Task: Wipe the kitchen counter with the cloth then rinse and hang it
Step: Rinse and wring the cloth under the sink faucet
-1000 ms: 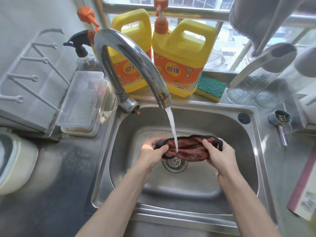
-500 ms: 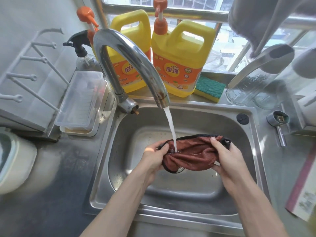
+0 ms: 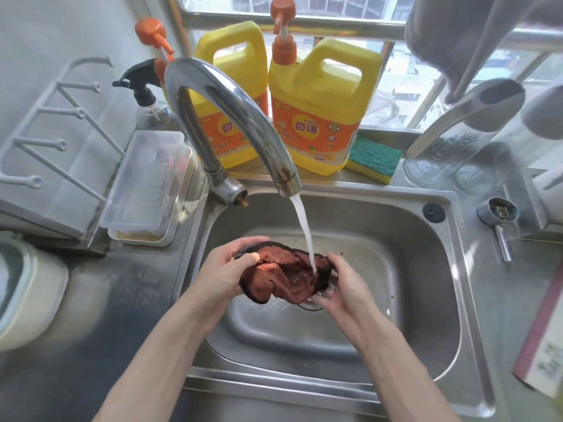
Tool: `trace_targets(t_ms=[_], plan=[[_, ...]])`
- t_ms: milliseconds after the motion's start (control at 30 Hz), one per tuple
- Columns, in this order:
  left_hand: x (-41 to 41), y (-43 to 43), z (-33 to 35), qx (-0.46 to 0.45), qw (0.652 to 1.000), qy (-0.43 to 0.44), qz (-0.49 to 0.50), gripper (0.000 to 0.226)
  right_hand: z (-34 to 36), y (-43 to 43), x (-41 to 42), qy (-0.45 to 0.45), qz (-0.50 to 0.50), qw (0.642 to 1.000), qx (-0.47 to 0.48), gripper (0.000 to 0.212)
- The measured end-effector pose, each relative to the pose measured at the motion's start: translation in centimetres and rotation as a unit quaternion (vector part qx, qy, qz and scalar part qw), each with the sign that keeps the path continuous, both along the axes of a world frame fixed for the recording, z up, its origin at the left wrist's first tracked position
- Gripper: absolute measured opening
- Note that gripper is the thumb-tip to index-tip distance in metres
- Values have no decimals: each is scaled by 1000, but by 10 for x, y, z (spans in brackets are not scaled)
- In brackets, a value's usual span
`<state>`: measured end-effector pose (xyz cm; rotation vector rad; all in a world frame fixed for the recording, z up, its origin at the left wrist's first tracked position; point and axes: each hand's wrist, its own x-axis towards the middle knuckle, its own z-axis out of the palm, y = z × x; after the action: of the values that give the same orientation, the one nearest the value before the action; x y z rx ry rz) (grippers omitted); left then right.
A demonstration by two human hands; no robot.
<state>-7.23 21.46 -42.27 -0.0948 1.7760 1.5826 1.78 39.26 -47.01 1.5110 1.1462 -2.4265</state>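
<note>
A wet reddish-brown cloth (image 3: 286,275) with a black edge is bunched up over the steel sink (image 3: 396,300), right above the drain. My left hand (image 3: 225,272) grips its left end, thumb on top. My right hand (image 3: 341,284) holds its right end from the side and below. Water (image 3: 303,226) runs from the curved chrome tap (image 3: 231,105) and lands on the cloth's right part, next to my right fingers.
Two yellow detergent jugs (image 3: 320,117) and a green-yellow sponge (image 3: 376,156) stand behind the sink. A clear plastic box (image 3: 146,184) and a spray bottle (image 3: 146,99) sit at the left. Glass jars (image 3: 441,159) are at the right; a grey towel (image 3: 451,35) hangs above.
My hands have come closer together and shifted left, crumpling the cloth from a spread shape into a bunch. The water now hits its right part.
</note>
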Motion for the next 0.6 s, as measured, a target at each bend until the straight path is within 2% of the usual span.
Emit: trace_targets(t_ms=[67,133,267,367,433,533,600], plan=[[1,2,0,-13,1000,4,-6,37,-4,-5,-3,5,1,1000,5,21],[3,8,-3,-15,1000,-2,-13,35,-7,-7,-4,19,-9,1000,-17,34],[12,17,-7,12,1000,9,-22,25,-9,-6,-5,69,-34,993,-90,38],[11,16,-11,-34,995,88,-29,44,-12,1,0,62,-74,992,-82,49],[11,15,-11,-60,989,132,-34,57,-14,8,4,43,-130,986,-94,47],[10,17,-13,-55,989,137,-24,64,-11,12,9,59,-118,986,-104,26],[10,16,-14,-26,994,105,-11,63,-10,9,8,75,-81,991,-74,35]])
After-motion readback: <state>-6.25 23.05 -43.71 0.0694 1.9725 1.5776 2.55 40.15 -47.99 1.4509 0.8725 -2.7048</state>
